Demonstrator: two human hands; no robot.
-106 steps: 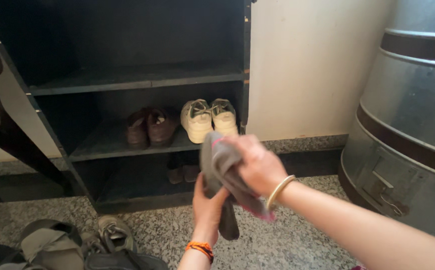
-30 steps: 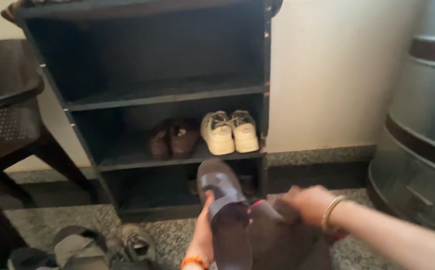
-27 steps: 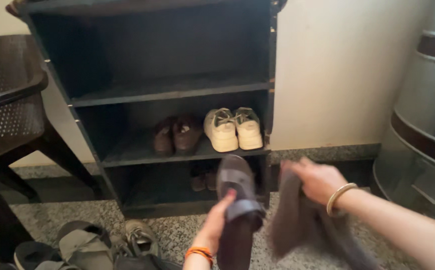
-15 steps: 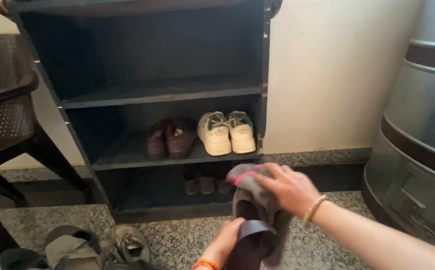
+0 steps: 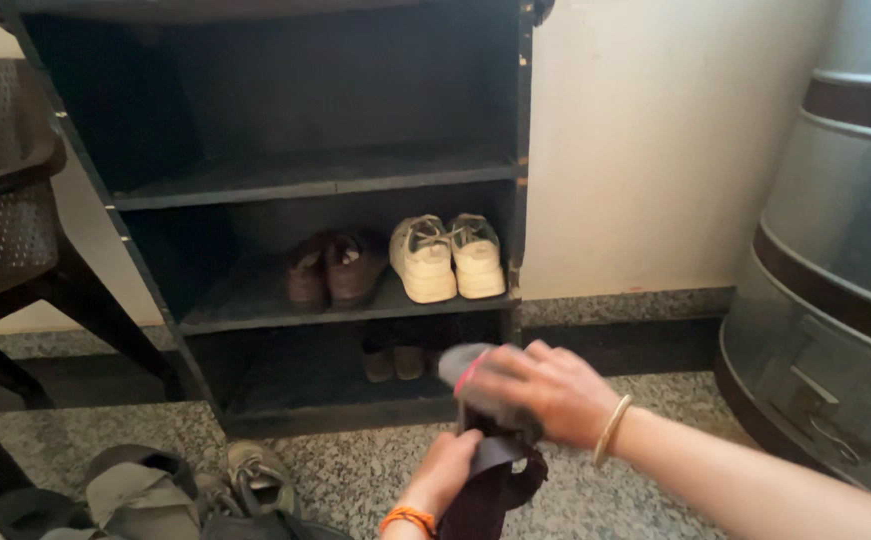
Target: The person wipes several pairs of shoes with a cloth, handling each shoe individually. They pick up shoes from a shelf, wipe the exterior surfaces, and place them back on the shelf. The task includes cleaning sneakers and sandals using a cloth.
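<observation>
The left hand (image 5: pixel 447 470) is gripping a dark sandal (image 5: pixel 490 480) from below, its grip clamped on the sole. The sandal's long axis is running near upright, its upper end pointing away toward the black shoe rack (image 5: pixel 305 180). The right hand (image 5: pixel 545 390) is pressing a grey cloth (image 5: pixel 475 375) over that upper end, fingers closed on the cloth. Beyond both grips, white sneakers (image 5: pixel 445 255) and brown shoes (image 5: pixel 333 270) are sitting on the rack's middle shelf.
</observation>
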